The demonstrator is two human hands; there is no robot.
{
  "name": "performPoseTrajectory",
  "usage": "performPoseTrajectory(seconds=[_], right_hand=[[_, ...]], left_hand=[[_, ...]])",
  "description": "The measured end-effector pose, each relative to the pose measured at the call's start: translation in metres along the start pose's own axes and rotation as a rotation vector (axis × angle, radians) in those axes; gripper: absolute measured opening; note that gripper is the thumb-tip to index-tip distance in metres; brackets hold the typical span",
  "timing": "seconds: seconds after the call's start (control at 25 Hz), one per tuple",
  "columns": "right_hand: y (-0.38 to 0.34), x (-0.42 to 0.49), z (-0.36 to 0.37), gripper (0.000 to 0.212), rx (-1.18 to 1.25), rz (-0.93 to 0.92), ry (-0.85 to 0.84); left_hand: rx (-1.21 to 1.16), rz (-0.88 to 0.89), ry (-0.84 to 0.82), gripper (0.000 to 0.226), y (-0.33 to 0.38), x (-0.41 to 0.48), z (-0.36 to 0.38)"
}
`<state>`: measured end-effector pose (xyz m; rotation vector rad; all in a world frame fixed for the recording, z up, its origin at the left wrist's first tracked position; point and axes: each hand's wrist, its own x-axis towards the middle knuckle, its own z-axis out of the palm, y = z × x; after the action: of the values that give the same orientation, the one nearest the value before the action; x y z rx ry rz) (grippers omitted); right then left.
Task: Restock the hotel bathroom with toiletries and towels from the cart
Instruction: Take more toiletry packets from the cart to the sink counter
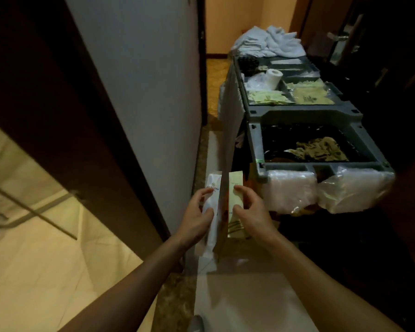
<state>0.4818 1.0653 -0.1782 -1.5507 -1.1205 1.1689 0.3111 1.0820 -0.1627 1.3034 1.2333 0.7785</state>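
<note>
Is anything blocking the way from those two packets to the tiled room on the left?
Nothing visible. The left hand holds the white paper packet, the right hand the pale green packet; beside the dark wooden door frame, the opening onto the pale tiled floor looks clear.

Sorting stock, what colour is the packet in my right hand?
Pale yellow-green packet, best seen in head view.

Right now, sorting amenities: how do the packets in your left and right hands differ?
The white packet in the left hand has dark lettering near its top; the cream packet in the right hand has gold lines low down. The white packet reaches lower and looks longer than the cream packet. Both are slim, upright, pinched by a hand.
</note>
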Motion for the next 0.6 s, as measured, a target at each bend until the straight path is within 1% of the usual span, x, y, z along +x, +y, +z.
performPoseTrajectory(seconds=[0.2, 0.36, 0.48, 0.6], right_hand=[[0.012, -0.013, 0.010, 0.052, 0.013, 0.032, -0.195], [0.022, -0.034, 0.033, 0.051, -0.073, -0.006, -0.348], [0.024, -0.050, 0.054, 0.050, -0.110, -0.021, -0.456], [0.022, -0.062, 0.080, 0.048, -0.120, -0.016, -0.584]], left_hand=[[-0.022, -0.102, 0.206, 0.042, -0.016, -0.046, 0.010], [-0.011, -0.120, 0.368, 0.041, -0.041, -0.089, 0.018], [0.054, -0.154, 0.512, 0.046, -0.058, -0.119, 0.009], [-0.033, -0.160, 0.628, 0.045, -0.062, -0.147, -0.006]])
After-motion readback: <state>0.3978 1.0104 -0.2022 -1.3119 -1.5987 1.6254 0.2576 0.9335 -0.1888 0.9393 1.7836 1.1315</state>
